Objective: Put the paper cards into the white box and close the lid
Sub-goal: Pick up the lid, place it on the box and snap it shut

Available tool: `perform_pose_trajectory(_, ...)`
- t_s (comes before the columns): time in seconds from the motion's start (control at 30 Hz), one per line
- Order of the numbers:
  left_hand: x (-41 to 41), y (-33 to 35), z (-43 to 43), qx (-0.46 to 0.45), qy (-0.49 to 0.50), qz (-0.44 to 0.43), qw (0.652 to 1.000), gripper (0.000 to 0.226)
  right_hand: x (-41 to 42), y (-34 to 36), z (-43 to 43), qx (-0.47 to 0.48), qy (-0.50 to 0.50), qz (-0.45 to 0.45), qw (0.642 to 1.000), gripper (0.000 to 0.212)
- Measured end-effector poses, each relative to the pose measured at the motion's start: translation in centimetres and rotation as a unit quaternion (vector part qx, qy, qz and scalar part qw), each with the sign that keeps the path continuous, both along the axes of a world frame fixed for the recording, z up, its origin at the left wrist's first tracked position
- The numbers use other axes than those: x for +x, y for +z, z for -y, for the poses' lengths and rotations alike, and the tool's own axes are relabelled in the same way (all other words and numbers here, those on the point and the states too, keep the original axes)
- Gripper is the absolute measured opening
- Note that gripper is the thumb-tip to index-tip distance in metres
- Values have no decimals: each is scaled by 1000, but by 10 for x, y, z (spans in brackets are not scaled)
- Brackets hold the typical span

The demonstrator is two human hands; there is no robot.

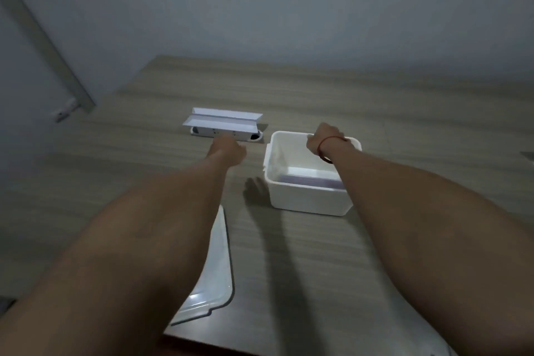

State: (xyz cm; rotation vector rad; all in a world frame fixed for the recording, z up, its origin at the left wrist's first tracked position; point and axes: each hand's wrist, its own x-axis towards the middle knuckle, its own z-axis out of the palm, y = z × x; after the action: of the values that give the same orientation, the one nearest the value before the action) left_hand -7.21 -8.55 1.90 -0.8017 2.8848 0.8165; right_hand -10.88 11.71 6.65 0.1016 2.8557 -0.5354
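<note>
Far left: a pale strip [47, 46] slanted down the wall. On the wooden table [404, 113], near the front edge, lay the clear lid [215, 277], partly hidden under the left forearm. Further back stood folded paper cards [222, 121] over a white socket block [225, 133]. Just before them hovered the left hand [228, 150], fingers curled in; grasping anything, impossible to tell. To the right sat the white box [306, 196], open, a purplish card [309, 182] inside. Over its far rim, the right hand [325, 139], clenched, red band [325, 147] at the wrist.
</note>
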Motion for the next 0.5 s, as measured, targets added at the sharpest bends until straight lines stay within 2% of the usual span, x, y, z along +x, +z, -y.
perform_pose_trajectory(0.1,32,10,44,-6,35,5,999,62,14,7,51,-20,67,-8,998,45)
perform_pose_trajectory(0.3,114,-2,126,-16,119,23,992,51,56,-9,144,-35,167,-7,985,49)
perform_pose_trajectory(0.5,176,-53,154,20,162,75,984,48,100,-63,192,-31,195,33,980,44)
